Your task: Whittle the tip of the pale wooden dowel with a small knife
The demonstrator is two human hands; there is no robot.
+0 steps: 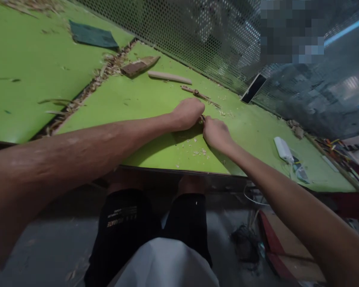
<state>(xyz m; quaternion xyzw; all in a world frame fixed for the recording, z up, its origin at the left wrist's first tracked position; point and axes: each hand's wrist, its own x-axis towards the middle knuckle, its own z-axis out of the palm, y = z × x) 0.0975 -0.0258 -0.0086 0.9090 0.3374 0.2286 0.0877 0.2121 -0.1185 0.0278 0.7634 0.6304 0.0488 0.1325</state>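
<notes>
My left hand (189,113) is closed in a fist low over the green tabletop (155,97). Just to its right, my right hand (217,133) is closed too, with its fingers almost meeting the left. A small dark brown piece (202,118) shows in the gap between both hands; fingers cover most of it, and its kind is unclear. Pale wood shavings (202,152) lie scattered on the table below the hands. Beyond the left hand is a thin brown stick with a knot-like lump (196,92).
Farther back lie a pale curved wooden strip (170,77), a pointed wooden block (140,66) and a dark green sheet (92,35). A phone (254,88) leans on the perforated metal screen (179,32). To the right are a white device (283,149) and a tool tray (335,159).
</notes>
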